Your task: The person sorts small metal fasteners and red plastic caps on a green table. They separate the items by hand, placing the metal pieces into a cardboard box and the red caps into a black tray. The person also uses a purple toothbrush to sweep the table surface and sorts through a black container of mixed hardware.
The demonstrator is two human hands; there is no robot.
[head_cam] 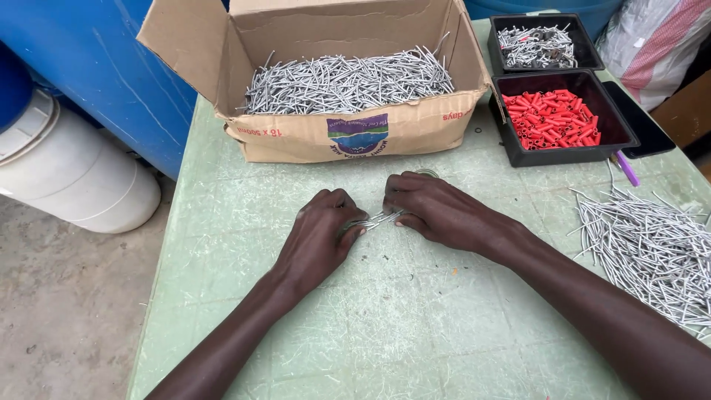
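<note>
Pinching a small bundle of thin silver metal pins [378,219] between them, both hands sit together at mid desk [415,326], knuckles up. Left hand [322,233] is closed on the bundle's near-left end, right hand [437,211] closed on its far-right end; fingertips w/ the pins clamped, hands almost touching.

Bundle's long axis runs left-right w/ a slight tilt, right end a bit farther from the person. It lies low, at or just above the pale green scratched desk surface; can't tell if it rests on it.

Progress, judging from the piles: open brown cardboard box [348,126] at the far edge is well stocked w/ the same grey pins, so plenty appears left. Loose heap of silver pins [652,244] spreads on the desk at right, approx. beside the right forearm. Black tray of red plastic sleeves [555,118] looks full; second black tray [537,44] behind it holds a smaller lot of grey pins, some w/ red bits. Looks like early-to-mid in the batch, though which pile is finished work isn't clear.

Blue barrel [104,67] & white bucket [74,174] stand off the desk at left.
</note>
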